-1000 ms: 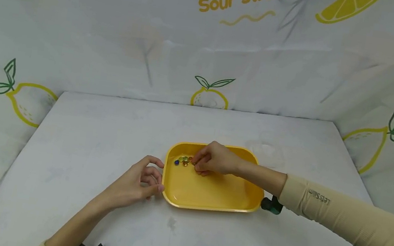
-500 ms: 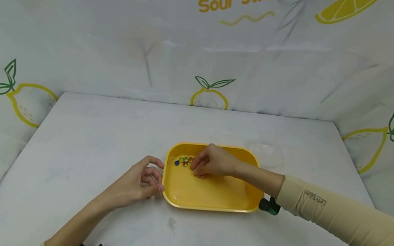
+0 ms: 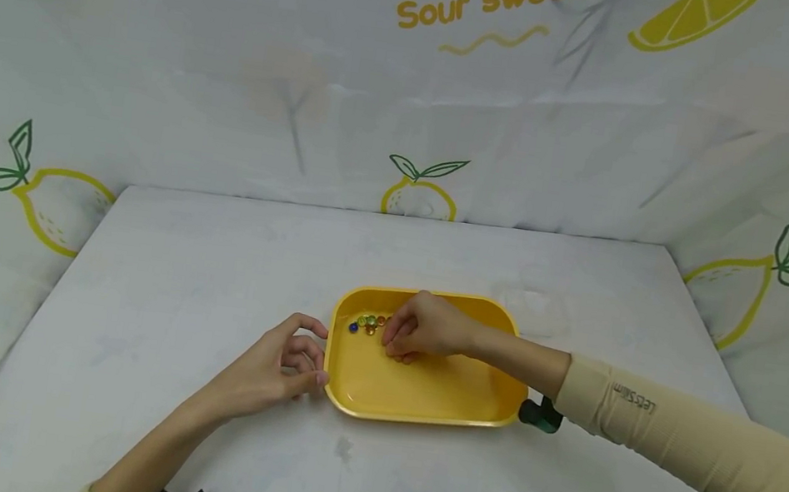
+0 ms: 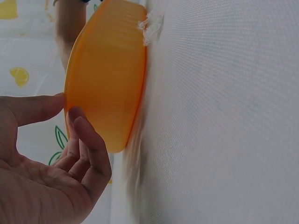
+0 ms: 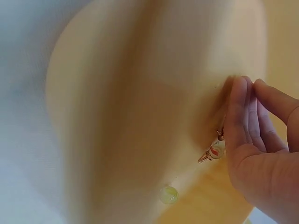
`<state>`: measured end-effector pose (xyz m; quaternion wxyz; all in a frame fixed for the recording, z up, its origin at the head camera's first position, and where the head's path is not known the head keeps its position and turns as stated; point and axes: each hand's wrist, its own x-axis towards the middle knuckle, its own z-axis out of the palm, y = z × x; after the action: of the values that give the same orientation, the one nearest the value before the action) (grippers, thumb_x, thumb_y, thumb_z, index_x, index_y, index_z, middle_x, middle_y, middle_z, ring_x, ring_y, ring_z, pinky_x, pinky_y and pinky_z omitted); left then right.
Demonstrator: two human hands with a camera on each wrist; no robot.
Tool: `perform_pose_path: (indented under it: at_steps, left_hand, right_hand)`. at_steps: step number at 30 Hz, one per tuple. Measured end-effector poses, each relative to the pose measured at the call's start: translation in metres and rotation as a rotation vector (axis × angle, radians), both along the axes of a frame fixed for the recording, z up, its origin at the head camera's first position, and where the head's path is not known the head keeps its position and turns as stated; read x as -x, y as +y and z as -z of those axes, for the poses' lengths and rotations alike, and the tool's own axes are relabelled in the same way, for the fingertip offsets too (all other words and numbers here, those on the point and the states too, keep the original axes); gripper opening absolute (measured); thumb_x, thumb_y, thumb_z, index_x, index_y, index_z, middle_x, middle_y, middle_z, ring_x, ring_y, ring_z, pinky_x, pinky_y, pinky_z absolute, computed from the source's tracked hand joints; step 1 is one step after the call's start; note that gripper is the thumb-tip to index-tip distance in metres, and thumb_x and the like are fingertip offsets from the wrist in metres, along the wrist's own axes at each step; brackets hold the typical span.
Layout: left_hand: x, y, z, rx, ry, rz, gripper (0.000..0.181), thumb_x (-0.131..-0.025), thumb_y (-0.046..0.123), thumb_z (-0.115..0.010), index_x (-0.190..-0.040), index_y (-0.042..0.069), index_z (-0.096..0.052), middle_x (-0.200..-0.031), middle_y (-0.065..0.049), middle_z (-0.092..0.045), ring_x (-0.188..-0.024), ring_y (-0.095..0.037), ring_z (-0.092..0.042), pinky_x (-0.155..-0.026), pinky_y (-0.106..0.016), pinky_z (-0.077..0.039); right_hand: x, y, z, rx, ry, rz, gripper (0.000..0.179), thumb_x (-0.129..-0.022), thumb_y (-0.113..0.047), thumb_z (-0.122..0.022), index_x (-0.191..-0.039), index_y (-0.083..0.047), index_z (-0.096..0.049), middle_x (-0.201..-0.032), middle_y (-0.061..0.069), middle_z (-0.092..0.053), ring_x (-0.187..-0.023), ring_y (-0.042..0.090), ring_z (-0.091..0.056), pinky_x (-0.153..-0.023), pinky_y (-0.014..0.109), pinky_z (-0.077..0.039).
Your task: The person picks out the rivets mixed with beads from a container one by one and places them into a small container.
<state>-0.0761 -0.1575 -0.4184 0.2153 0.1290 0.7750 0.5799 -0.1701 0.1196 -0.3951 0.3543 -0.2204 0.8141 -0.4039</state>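
Note:
A shallow yellow tray (image 3: 453, 389) lies on the table, with my left hand (image 3: 283, 361) at its left end. My left thumb is on the rim, and the bent fingers lie against the outer wall (image 4: 105, 74). Inside the tray, my right hand (image 3: 432, 324) has its thumb and index fingertips together close to the floor; I cannot tell whether something tiny is pinched there. Several glass marbles (image 3: 372, 321) cluster left of those fingers, with a blue marble (image 3: 353, 328) outermost. In the right wrist view, a clear marble with an orange swirl (image 5: 216, 150) and a greenish marble (image 5: 168, 194) show below the fingers.
A faint transparent item (image 3: 530, 305) lies on the white tabletop (image 3: 212, 254) behind the tray's right end. White cloth printed with lemons (image 3: 420, 197) hangs at the back and sides. The right forearm, in a beige sleeve (image 3: 671, 436), crosses the tray's right rim.
My right hand has shifted slightly left and nearer within the tray, its fingertips still together. An orange marble beside the fingers shows a little more. The left hand and tray stay put.

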Motion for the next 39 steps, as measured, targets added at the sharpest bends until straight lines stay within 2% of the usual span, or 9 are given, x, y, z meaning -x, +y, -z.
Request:
perform_pose_path:
  at_steps: [8, 23, 27, 34, 39]
  left_hand:
    - [0.000, 0.000, 0.000, 0.000, 0.003, 0.000, 0.058, -0.095, 0.008, -0.077, -0.140, -0.002, -0.042, -0.099, -0.012, -0.069, -0.078, -0.022, -0.068, -0.064, -0.028, -0.057]
    - [0.000, 0.000, 0.001, -0.001, 0.014, -0.002, 0.057, -0.095, 0.008, -0.077, -0.139, -0.003, -0.043, -0.099, -0.012, -0.069, -0.078, -0.019, -0.067, -0.064, -0.028, -0.057]
    - [0.001, 0.000, 0.001, -0.006, 0.015, 0.003, 0.057, -0.096, 0.008, -0.077, -0.139, -0.004, -0.042, -0.099, -0.013, -0.069, -0.078, -0.022, -0.067, -0.065, -0.028, -0.057]
    - [0.001, -0.001, 0.002, 0.001, 0.008, -0.004, 0.057, -0.095, 0.009, -0.077, -0.140, -0.003, -0.042, -0.099, -0.012, -0.068, -0.078, -0.023, -0.067, -0.066, -0.028, -0.058]
    - [0.001, -0.001, 0.001, 0.011, 0.000, -0.005, 0.058, -0.095, 0.009, -0.078, -0.139, -0.003, -0.042, -0.098, -0.012, -0.069, -0.078, -0.022, -0.067, -0.065, -0.029, -0.058]
  right_hand:
    - [0.000, 0.002, -0.006, 0.008, -0.021, 0.041, 0.010, -0.096, -0.001, -0.077, -0.104, 0.005, -0.078, -0.091, 0.014, -0.082, -0.075, 0.013, -0.075, -0.076, 0.034, -0.067]
    - [-0.004, 0.005, -0.025, 0.040, 0.042, 0.069, 0.008, -0.095, -0.001, -0.071, -0.098, -0.003, -0.078, -0.087, 0.007, -0.078, -0.078, 0.018, -0.076, -0.081, 0.041, -0.068]
    - [-0.003, 0.007, -0.029, 0.063, 0.057, 0.073, 0.007, -0.096, -0.003, -0.073, -0.100, -0.002, -0.078, -0.090, 0.009, -0.079, -0.081, 0.023, -0.078, -0.082, 0.044, -0.068]
    - [-0.004, 0.012, -0.038, 0.104, 0.058, 0.094, 0.008, -0.097, -0.009, -0.078, -0.102, -0.004, -0.079, -0.095, 0.013, -0.080, -0.083, 0.022, -0.078, -0.084, 0.041, -0.068]
    - [-0.006, 0.017, -0.048, 0.144, 0.063, 0.116, 0.010, -0.096, -0.009, -0.079, -0.104, -0.004, -0.078, -0.100, 0.019, -0.081, -0.091, 0.036, -0.079, -0.089, 0.049, -0.067]
